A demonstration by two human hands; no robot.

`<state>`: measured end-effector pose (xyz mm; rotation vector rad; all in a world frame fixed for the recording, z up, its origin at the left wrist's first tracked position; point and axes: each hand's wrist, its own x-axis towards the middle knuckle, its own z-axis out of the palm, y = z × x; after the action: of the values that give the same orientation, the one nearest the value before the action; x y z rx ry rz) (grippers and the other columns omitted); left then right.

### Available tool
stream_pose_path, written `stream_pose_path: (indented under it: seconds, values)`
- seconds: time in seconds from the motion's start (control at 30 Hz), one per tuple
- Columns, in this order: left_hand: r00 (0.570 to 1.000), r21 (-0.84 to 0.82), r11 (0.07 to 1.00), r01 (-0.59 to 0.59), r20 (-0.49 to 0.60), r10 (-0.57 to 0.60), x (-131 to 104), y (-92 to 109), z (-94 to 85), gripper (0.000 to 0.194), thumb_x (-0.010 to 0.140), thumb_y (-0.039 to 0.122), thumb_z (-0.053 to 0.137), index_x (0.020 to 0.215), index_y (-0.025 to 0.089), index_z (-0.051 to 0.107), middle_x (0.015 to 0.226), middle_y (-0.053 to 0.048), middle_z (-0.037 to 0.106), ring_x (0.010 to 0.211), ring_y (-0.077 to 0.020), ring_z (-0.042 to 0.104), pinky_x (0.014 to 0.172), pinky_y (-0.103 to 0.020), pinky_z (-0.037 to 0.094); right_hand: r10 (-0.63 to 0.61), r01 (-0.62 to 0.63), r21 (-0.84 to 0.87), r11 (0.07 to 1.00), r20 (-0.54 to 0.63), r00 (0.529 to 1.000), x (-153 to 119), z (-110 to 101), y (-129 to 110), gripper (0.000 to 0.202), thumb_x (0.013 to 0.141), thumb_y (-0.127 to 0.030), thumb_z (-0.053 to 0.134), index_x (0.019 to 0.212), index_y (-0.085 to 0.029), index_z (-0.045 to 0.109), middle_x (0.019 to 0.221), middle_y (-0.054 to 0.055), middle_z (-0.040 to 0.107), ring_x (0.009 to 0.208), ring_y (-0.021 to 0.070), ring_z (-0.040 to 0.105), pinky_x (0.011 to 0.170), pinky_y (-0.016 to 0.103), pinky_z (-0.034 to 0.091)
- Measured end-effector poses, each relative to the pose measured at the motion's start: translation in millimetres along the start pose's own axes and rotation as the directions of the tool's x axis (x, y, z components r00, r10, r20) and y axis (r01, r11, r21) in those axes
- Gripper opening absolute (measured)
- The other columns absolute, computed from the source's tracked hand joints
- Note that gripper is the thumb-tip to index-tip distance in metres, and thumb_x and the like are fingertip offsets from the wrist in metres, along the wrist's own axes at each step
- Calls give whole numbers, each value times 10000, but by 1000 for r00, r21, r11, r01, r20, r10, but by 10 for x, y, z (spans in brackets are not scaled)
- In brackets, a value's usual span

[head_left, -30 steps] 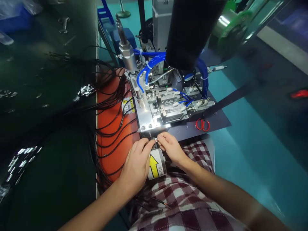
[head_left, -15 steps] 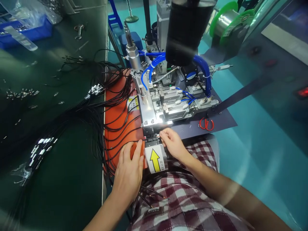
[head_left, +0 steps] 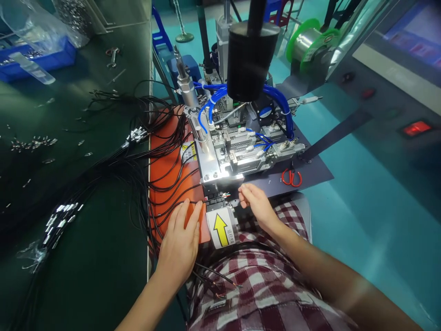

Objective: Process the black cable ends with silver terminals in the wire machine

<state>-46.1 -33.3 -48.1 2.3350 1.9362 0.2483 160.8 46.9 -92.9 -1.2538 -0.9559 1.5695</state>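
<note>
My left hand [head_left: 179,239] lies with fingers stretched and apart over the orange plate [head_left: 175,177], fingertips touching a black cable [head_left: 197,202]. That cable runs into a black slotted block [head_left: 216,202] on the machine, and its bared coloured wire ends [head_left: 226,195] stick out at the right side. My right hand [head_left: 257,204] is just right of these wire ends, apart from them. Its fingers are curled together in a pinch; whether anything small is between them cannot be seen. Below the block is a white label with a yellow arrow [head_left: 221,230].
The machine [head_left: 237,142] with blue air hoses [head_left: 280,99] stands ahead, a black cylinder [head_left: 250,62] above it. Red-handled scissors [head_left: 291,177] lie at right. Bundled black cables [head_left: 103,163] with shiny metal ends [head_left: 62,218] cover the left table. A solder wire spool [head_left: 308,43] stands behind.
My right hand has let go of the wire ends and moved a little to the right. My left fingers have flattened over the cable and plate. The view has shifted slightly.
</note>
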Motion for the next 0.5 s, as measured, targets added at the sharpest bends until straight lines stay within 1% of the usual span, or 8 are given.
stream_pose_path:
  seconds: [0.1,0.2,0.37,0.5]
  values:
    - [1000,5,1000,8,-11,-8,-1,13,-3,461,948,227,334,1401,195,417,1387,-161,416,1285,-321,383,994,-502,449,62,-63,-10,998,-61,996,-94,-188,37,340,800,-514,586,737,-184,541,601,-53,490,515,91,430,549,250,334]
    - [1000,15,1000,8,-21,-8,2,20,-4,458,946,220,338,1393,185,429,1377,-163,424,1279,-317,392,999,-490,449,104,-106,-21,994,-81,991,-192,-323,102,348,793,-489,607,659,-182,515,586,-46,485,519,94,416,544,252,322]
    - [1000,21,1000,8,-31,-7,9,25,-5,454,948,221,337,1392,185,424,1378,-160,425,1275,-313,395,995,-494,452,141,-143,-3,990,-109,984,-277,-434,201,343,778,-484,627,666,-179,518,607,-43,496,516,90,413,539,251,317]
    - [999,13,1000,9,-34,-9,-10,37,-13,442,950,225,333,1382,192,426,1367,-154,438,1272,-305,403,997,-497,450,158,-157,16,987,-129,979,-306,-477,210,351,760,-497,642,678,-179,518,613,-44,489,518,89,412,532,248,317]
